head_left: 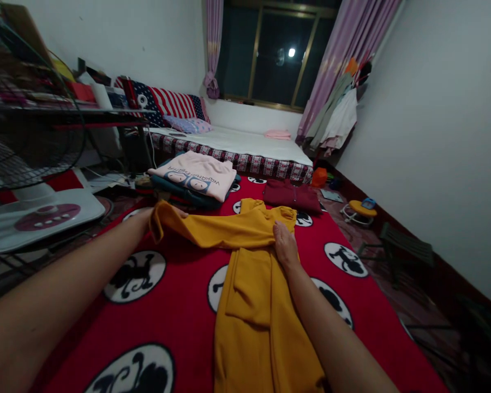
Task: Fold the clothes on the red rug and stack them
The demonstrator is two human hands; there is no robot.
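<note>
A mustard-yellow long-sleeved garment [249, 289] lies lengthwise on the red blanket [180, 322], partly folded over on itself. My left hand [146, 218] grips the cuff end of one sleeve [213, 229] and holds it out to the left, raised off the blanket. Part of that hand is hidden behind the fabric. My right hand [286, 246] is closed on the garment near the shoulder, where the stretched sleeve joins; some of its fingers are out of sight. Another sleeve [251, 284] is folded down along the body of the garment.
Beyond lies a stack of folded clothes topped by a pale pink sweatshirt [196, 173]. A folded maroon garment [292, 196] is at the far right. A fan [28, 125] stands at left, a bed [237, 142] behind, and a yellow stool [362, 208] and dark folding stool [407, 243] at right.
</note>
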